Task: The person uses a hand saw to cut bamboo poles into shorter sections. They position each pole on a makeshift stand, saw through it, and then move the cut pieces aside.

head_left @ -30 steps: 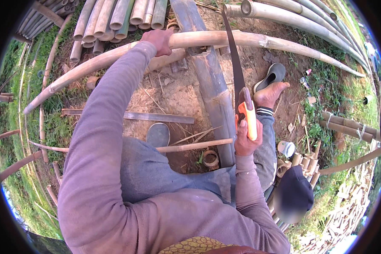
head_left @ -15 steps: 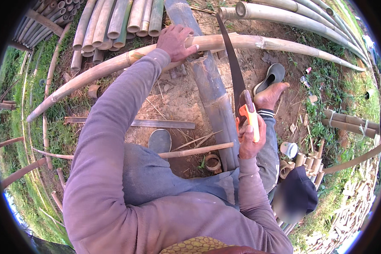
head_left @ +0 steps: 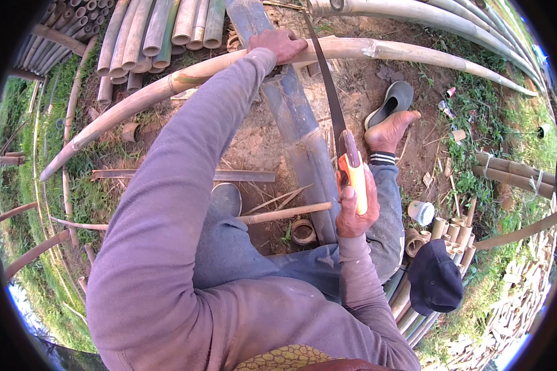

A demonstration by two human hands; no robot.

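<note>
My left hand (head_left: 277,46) is closed over a long pale bamboo pole (head_left: 414,53), just left of the saw blade. The pole lies crosswise over a thick, grey split bamboo beam (head_left: 309,139). In my right hand (head_left: 359,213) is a handsaw (head_left: 329,86) with an orange handle and a long dark blade. Its blade points away from me and crosses the pole right beside my left hand. Whether the teeth have cut into the pole cannot be made out.
Cut bamboo lengths (head_left: 158,31) are stacked at the far left, longer poles (head_left: 408,15) at the far right. A thin bamboo stick (head_left: 284,213) crosses near my legs. At right are a white cup (head_left: 421,213), short bamboo pieces (head_left: 455,232) and a dark cap (head_left: 436,278).
My left hand has slid right along the pole, closer to the saw blade. The saw stays across the pole at about the same spot. The dark cap has turned. The whole view has shifted slightly.
</note>
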